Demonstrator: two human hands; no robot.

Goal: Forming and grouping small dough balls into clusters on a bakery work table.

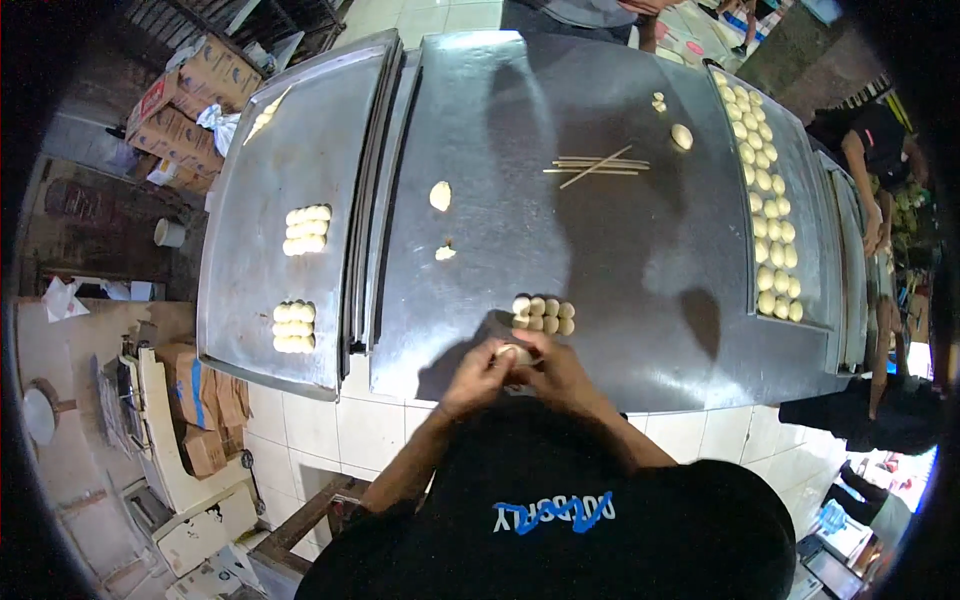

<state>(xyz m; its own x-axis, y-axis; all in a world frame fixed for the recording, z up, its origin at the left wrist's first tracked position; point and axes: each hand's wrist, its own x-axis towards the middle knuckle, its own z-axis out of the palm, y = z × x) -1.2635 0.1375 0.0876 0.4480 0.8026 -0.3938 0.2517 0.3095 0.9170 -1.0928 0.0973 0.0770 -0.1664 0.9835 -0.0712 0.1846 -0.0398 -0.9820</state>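
Just in front of my body, by the near edge of the metal table (650, 350), I have a small piece of pale dough (513, 354) between my fingers. My left hand (476, 378) is closed around its left side. On the other side, my right hand (558, 374) curls its fingers over the same piece, hiding part of it. Directly beyond my fingertips, several dough balls (551, 323) sit side by side in two short rows on the table. Farther left lie a larger dough lump (440, 196) and a small torn scrap of dough (445, 252).
At left, a metal tray (230, 280) carries two dough clusters (306, 230) and a dough strip (266, 117). Thin sticks (600, 170) lie mid-table, one crossing the others. A dough ball (682, 136) sits beyond. The right tray (802, 200) holds several dough balls; people stand past it.
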